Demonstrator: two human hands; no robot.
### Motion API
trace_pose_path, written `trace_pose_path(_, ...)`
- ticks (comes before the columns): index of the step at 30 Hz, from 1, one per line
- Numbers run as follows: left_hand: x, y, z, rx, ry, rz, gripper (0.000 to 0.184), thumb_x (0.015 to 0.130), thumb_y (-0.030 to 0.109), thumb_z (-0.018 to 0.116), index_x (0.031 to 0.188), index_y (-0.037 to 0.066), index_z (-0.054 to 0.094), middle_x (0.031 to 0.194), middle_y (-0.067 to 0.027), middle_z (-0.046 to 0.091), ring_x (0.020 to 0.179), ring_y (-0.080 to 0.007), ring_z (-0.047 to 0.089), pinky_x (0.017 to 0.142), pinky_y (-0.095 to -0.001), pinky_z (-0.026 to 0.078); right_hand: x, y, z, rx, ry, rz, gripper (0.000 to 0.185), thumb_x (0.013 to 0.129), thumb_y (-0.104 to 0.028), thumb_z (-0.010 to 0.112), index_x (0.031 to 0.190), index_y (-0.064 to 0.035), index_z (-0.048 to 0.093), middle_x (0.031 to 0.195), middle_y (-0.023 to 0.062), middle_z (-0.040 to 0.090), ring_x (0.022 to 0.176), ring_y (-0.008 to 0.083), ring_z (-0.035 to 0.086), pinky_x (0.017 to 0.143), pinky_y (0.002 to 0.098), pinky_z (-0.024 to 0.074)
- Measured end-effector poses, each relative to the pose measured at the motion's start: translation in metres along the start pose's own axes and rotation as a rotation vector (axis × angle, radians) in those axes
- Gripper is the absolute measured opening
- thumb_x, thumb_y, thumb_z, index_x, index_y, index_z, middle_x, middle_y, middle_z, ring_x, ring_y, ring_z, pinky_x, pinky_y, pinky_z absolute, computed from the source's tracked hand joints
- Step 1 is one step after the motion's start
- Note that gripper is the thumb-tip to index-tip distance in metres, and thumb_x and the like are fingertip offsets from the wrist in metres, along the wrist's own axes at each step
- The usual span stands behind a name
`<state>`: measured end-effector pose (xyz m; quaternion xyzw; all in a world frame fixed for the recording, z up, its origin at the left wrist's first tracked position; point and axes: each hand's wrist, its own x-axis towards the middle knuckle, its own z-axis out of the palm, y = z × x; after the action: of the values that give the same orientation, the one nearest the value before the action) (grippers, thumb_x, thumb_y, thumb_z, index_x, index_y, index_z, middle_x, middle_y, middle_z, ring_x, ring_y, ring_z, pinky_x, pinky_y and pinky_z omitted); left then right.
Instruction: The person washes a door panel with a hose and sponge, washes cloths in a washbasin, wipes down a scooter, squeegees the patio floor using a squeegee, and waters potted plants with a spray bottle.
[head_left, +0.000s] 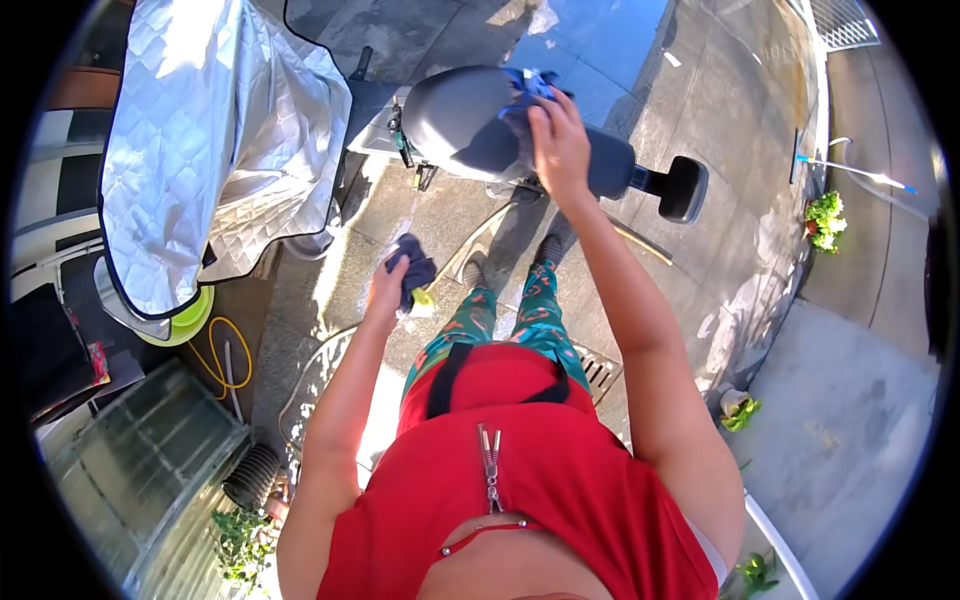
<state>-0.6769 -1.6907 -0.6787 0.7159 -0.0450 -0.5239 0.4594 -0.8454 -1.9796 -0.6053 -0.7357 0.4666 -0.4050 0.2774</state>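
In front of me stands a vehicle or machine with a dark grey padded seat [450,115] and a dark block-like part [610,165] to its right. My right hand [562,145] presses a dark blue cloth [528,88] against the seat's right part; some fingers are slightly blurred. Lower and to the left, my left hand [385,290] is closed around a bunched dark cloth [411,268], held in the air away from the seat. Something yellow-green [423,302] shows just below that cloth.
A silver quilted cover [225,150] drapes over something at left. A black rectangular part [684,190] juts out right of the seat. A yellow hose [232,352], a floor grate [600,375] and a white-flowered plant [826,220] are around me on the paved ground.
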Motion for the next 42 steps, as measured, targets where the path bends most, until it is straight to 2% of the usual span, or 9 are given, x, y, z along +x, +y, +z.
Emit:
trace_pose_path(3, -0.002, -0.003, -0.005, -0.202, 0.026, -0.009, 0.042, 0.096, 0.025, 0.055, 0.128, -0.001, 0.048, 0.104, -0.0105, 0.064, 0.087, -0.0179, 0.065, 0.082, -0.0308, 0.052, 0.028, 0.004, 0.055, -0.029, -0.048, -0.320, 0.024, 0.078, -0.019, 0.069, 0.100, -0.0099, 0.070, 0.122, 0.0163, 0.059, 0.095, 0.0320, 0.061, 0.084, 0.0407, 0.0489)
trace_pose_path(6, -0.006, -0.017, 0.007, -0.212, 0.151, -0.048, 0.042, 0.096, 0.021, 0.054, 0.131, -0.001, 0.045, 0.118, -0.0133, 0.059, 0.098, -0.0216, 0.063, 0.084, -0.0331, 0.052, 0.017, 0.045, 0.133, -0.298, -0.379, -0.412, 0.042, 0.085, -0.032, 0.060, 0.124, -0.0181, 0.058, 0.147, 0.0126, 0.034, 0.126, 0.0345, 0.040, 0.100, 0.0545, 0.0340)
trace_pose_path(9, -0.002, -0.037, 0.017, -0.237, 0.136, -0.073, 0.044, 0.096, 0.020, 0.055, 0.133, -0.001, 0.044, 0.126, -0.0136, 0.054, 0.106, -0.0221, 0.060, 0.088, -0.0332, 0.050, -0.007, 0.095, 0.160, -0.460, -0.466, -0.500, 0.056, 0.084, -0.035, 0.060, 0.137, -0.0233, 0.046, 0.148, 0.0098, 0.034, 0.129, 0.0313, 0.037, 0.102, 0.0505, 0.0321)
trace_pose_path(17, 0.002, -0.056, 0.022, -0.226, 0.182, -0.088, 0.045, 0.095, 0.021, 0.057, 0.132, -0.001, 0.045, 0.119, -0.0108, 0.059, 0.100, -0.0190, 0.060, 0.088, -0.0301, 0.048, -0.062, 0.176, 0.060, -0.530, -0.281, -0.281, 0.048, 0.078, -0.024, 0.066, 0.125, -0.0256, 0.057, 0.135, 0.0040, 0.046, 0.112, 0.0288, 0.048, 0.089, 0.0419, 0.0410)
trace_pose_path(18, 0.001, -0.052, 0.026, -0.229, 0.159, -0.042, 0.042, 0.097, 0.020, 0.053, 0.130, -0.001, 0.042, 0.108, -0.0139, 0.062, 0.084, -0.0212, 0.065, 0.072, -0.0327, 0.054, -0.063, 0.186, 0.057, -0.507, -0.266, -0.169, 0.044, 0.079, -0.023, 0.064, 0.123, -0.0240, 0.059, 0.134, 0.0061, 0.047, 0.110, 0.0293, 0.049, 0.087, 0.0421, 0.0422)
trace_pose_path(25, -0.006, -0.043, 0.047, -0.231, 0.255, -0.133, 0.044, 0.097, 0.017, 0.052, 0.137, 0.000, 0.042, 0.123, -0.0122, 0.058, 0.100, -0.0211, 0.063, 0.083, -0.0318, 0.052, 0.037, 0.154, 0.128, -0.385, -0.031, 0.139, 0.037, 0.090, -0.031, 0.053, 0.125, -0.0218, 0.060, 0.136, 0.0141, 0.047, 0.127, 0.0397, 0.037, 0.105, 0.0638, 0.0205)
trace_pose_path(29, -0.005, -0.060, 0.044, -0.206, 0.155, -0.104, 0.036, 0.098, 0.019, 0.049, 0.129, 0.000, 0.048, 0.110, -0.0116, 0.063, 0.087, -0.0204, 0.065, 0.076, -0.0320, 0.052, 0.052, 0.117, 0.201, -0.331, -0.239, -0.220, 0.031, 0.085, -0.035, 0.060, 0.114, -0.0257, 0.065, 0.132, 0.0085, 0.053, 0.128, 0.0391, 0.038, 0.109, 0.0633, 0.0153)
trace_pose_path(37, 0.004, -0.066, 0.041, -0.194, 0.164, -0.084, 0.040, 0.098, 0.021, 0.050, 0.131, -0.002, 0.046, 0.118, -0.0129, 0.060, 0.102, -0.0208, 0.061, 0.088, -0.0319, 0.048, -0.071, 0.147, 0.136, -0.234, -0.491, -0.638, 0.031, 0.079, -0.027, 0.063, 0.109, -0.0220, 0.067, 0.139, -0.0046, 0.046, 0.130, 0.0241, 0.041, 0.109, 0.0492, 0.0273)
trace_pose_path(42, 0.007, -0.045, 0.050, -0.142, 0.075, -0.020, 0.047, 0.097, 0.028, 0.053, 0.131, -0.004, 0.045, 0.125, -0.0142, 0.056, 0.109, -0.0212, 0.058, 0.097, -0.0317, 0.043, -0.101, 0.153, 0.066, -0.257, -0.371, -0.238, 0.028, 0.075, -0.021, 0.068, 0.102, -0.0189, 0.067, 0.120, -0.0003, 0.056, 0.112, 0.0244, 0.050, 0.093, 0.0431, 0.0377)
